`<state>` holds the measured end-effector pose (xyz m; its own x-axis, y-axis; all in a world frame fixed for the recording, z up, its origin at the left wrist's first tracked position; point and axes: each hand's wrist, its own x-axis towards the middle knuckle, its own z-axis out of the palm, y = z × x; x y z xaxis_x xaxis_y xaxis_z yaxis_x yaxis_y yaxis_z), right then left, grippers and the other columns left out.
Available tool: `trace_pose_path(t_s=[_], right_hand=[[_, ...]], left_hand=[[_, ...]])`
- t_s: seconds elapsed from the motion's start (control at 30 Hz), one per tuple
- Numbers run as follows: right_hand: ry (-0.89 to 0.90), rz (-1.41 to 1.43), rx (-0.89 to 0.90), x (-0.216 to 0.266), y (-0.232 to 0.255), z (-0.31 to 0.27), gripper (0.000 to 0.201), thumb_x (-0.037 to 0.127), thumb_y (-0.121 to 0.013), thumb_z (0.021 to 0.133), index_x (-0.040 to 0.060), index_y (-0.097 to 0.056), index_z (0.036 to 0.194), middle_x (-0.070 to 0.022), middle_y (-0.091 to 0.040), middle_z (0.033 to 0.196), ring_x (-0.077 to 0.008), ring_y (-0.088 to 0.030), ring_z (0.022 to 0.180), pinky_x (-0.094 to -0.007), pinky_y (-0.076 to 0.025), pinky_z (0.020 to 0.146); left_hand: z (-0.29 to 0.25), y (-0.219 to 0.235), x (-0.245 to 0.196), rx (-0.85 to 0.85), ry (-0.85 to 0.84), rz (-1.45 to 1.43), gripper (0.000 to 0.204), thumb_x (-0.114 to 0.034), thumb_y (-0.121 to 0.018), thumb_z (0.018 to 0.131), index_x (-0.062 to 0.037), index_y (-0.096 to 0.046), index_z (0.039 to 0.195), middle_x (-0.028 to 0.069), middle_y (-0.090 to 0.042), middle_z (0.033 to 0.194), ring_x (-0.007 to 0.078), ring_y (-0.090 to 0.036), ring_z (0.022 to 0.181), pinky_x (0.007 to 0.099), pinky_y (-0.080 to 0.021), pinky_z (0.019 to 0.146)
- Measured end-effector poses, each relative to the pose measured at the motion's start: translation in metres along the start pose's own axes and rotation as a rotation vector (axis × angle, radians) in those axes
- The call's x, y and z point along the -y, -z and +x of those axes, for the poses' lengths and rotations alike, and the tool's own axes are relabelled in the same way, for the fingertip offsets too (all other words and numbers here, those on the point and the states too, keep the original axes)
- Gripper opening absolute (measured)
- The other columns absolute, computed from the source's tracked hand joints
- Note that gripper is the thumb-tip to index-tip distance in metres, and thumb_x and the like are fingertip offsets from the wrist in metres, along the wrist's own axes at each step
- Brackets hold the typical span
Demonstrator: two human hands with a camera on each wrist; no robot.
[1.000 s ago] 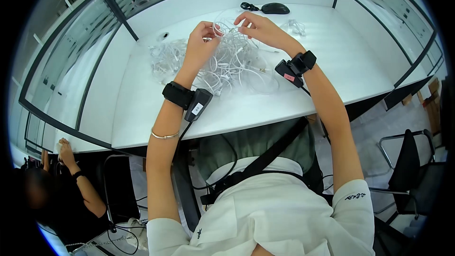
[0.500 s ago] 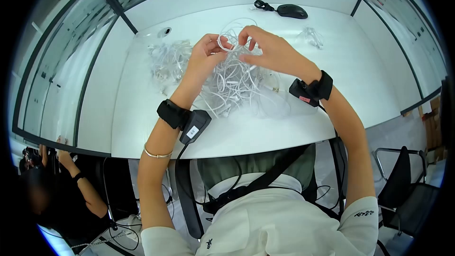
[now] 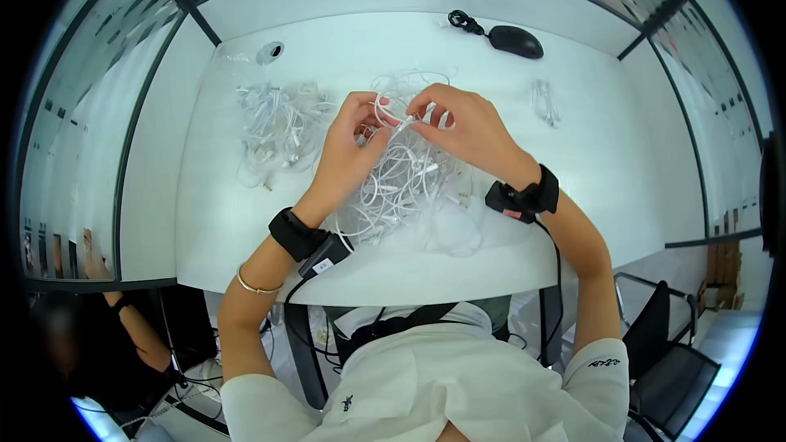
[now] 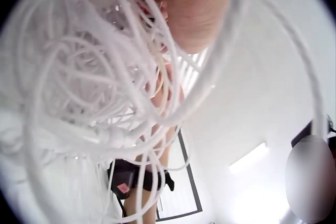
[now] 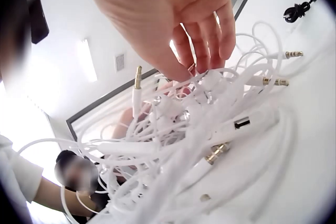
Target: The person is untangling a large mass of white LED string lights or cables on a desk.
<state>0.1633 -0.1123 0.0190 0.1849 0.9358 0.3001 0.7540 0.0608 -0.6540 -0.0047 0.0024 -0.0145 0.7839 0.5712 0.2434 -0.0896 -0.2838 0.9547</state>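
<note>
A tangle of white earphone cables (image 3: 401,184) lies mid-desk, with its upper strands lifted between both hands. My left hand (image 3: 354,139) curls its fingers round a loop of cable at the tangle's upper left. Close beside it, my right hand (image 3: 468,127) pinches a strand between thumb and fingertips. In the right wrist view, the right hand (image 5: 184,19) has its thumb and fingers on the white cables (image 5: 178,134), and gold plugs stick out around them. White cables (image 4: 79,87) also fill much of the left wrist view, partly hiding the left fingers.
A second cable pile (image 3: 282,127) lies to the left, and a small cable bundle (image 3: 544,103) to the right. A black mouse (image 3: 516,42) with its coiled cord sits at the back. Low partitions border the desk (image 3: 606,196). Another person (image 3: 98,344) is at lower left.
The head view has shifted, showing the desk from more above. Both hands have come close together at the cables, and the right fingers have closed on a strand. The left pile now appears separate from the central tangle.
</note>
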Motion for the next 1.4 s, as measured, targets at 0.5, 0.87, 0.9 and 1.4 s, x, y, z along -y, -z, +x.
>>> trace_pose_path(t_s=[0.5,0.87,0.9,1.4], right_hand=[[-0.114,0.437,0.282,-0.019,0.005,0.001,0.013,0.020,-0.066,0.087,0.0078,-0.064,0.089,0.0012,-0.061,0.088,-0.0092,-0.057,0.080,-0.0245,-0.043,0.070],[-0.320,0.623,0.262,-0.029,-0.008,-0.005,0.013,0.014,-0.059,0.090,0.0038,-0.064,0.096,0.0017,-0.062,0.092,-0.0042,-0.055,0.080,-0.0197,-0.042,0.068],[-0.329,0.642,0.266,-0.030,-0.010,-0.005,0.014,0.013,-0.058,0.090,0.0032,-0.063,0.097,0.0013,-0.061,0.092,-0.0039,-0.055,0.081,-0.0194,-0.043,0.068],[-0.207,0.694,0.141,-0.028,-0.012,-0.003,0.016,0.005,-0.058,0.081,0.0000,-0.060,0.097,0.0001,-0.059,0.082,-0.0040,-0.055,0.069,-0.0203,-0.044,0.061]], left_hand=[[-0.005,-0.003,-0.002,-0.112,-0.037,-0.173,0.030,0.006,-0.049,0.087,-0.0037,-0.038,0.113,0.0090,-0.053,0.103,0.0123,-0.057,0.082,0.0273,-0.047,0.076],[-0.005,-0.003,-0.011,0.077,-0.046,0.152,0.009,-0.002,-0.058,0.082,-0.0033,-0.054,0.090,0.0042,-0.055,0.090,0.0153,-0.053,0.084,0.0289,-0.043,0.079],[-0.004,-0.004,-0.008,0.076,-0.101,0.201,0.012,-0.003,-0.061,0.080,-0.0043,-0.054,0.089,0.0046,-0.056,0.088,0.0178,-0.055,0.083,0.0298,-0.043,0.077],[-0.003,-0.001,-0.007,0.125,-0.115,0.273,0.020,0.006,-0.052,0.075,-0.0005,-0.053,0.094,0.0068,-0.054,0.091,0.0173,-0.053,0.087,0.0282,-0.043,0.084]])
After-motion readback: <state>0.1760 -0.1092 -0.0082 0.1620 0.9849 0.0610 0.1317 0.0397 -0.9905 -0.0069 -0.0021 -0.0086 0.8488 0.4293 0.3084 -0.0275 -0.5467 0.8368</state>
